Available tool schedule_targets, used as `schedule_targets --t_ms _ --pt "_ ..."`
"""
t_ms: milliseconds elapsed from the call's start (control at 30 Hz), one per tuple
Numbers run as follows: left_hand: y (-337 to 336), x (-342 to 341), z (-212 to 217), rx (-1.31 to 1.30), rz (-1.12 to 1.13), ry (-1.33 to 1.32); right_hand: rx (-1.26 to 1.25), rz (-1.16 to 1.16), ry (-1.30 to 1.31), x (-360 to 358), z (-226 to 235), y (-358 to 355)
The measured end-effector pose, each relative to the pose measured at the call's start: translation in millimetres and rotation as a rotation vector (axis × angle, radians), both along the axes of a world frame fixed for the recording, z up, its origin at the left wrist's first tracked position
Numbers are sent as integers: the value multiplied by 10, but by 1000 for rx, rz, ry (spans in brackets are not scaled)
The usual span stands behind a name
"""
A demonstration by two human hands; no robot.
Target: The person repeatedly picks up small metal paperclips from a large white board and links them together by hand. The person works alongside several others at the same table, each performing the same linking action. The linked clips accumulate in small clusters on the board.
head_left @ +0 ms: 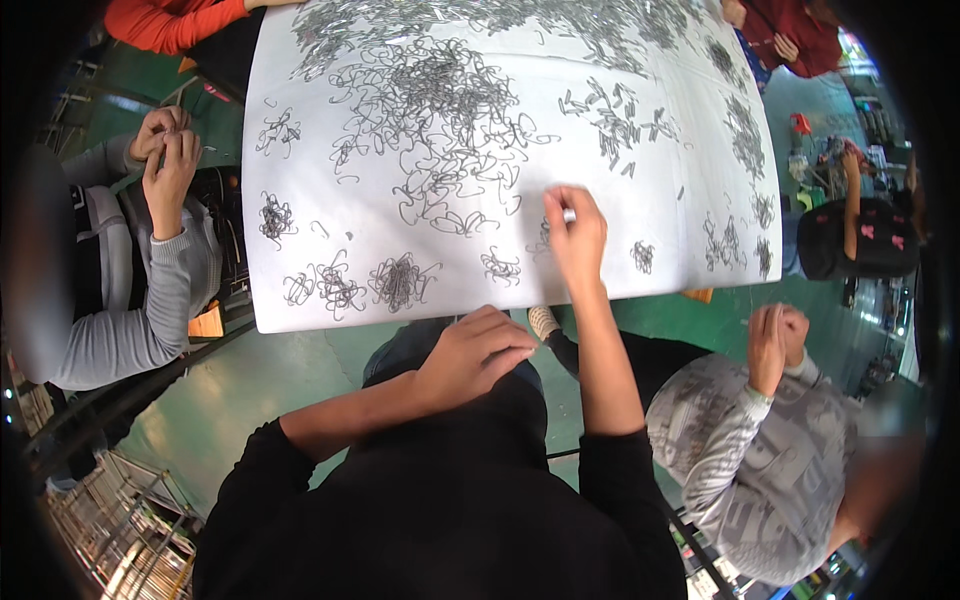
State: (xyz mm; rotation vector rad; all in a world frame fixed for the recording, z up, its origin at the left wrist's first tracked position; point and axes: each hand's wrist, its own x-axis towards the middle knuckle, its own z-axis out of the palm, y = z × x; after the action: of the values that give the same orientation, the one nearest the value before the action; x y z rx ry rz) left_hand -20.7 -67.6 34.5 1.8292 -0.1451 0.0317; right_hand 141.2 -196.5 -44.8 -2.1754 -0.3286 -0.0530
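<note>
A white-covered table point(660, 250) is strewn with thin bent metal wire hooks, with a big tangled heap point(440, 110) in the middle and small bundles point(400, 282) along the near edge. My right hand point(574, 232) reaches over the table's near edge, fingers pinched on a small metal piece point(568, 214) next to a little bundle. My left hand point(478, 352) rests below the table edge against my lap, fingers curled, with nothing visible in it.
A person in grey point(150, 290) sits at the left with both hands together. Another in a grey patterned top point(760, 440) sits at the right. People in red are at the far corners. Metal racks point(110, 520) stand on the green floor at lower left.
</note>
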Motion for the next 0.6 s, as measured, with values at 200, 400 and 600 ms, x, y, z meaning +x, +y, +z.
schedule_targets --t_ms 200,400,600 --pt "-31 23 -12 9 70 -12 -304 247 -61 1237 -478 611" --pt "-91 23 -59 -35 166 5 -665 592 -112 1700 -511 789" --pt "-130 40 -71 -35 182 -2 -921 803 -255 1823 -430 821"
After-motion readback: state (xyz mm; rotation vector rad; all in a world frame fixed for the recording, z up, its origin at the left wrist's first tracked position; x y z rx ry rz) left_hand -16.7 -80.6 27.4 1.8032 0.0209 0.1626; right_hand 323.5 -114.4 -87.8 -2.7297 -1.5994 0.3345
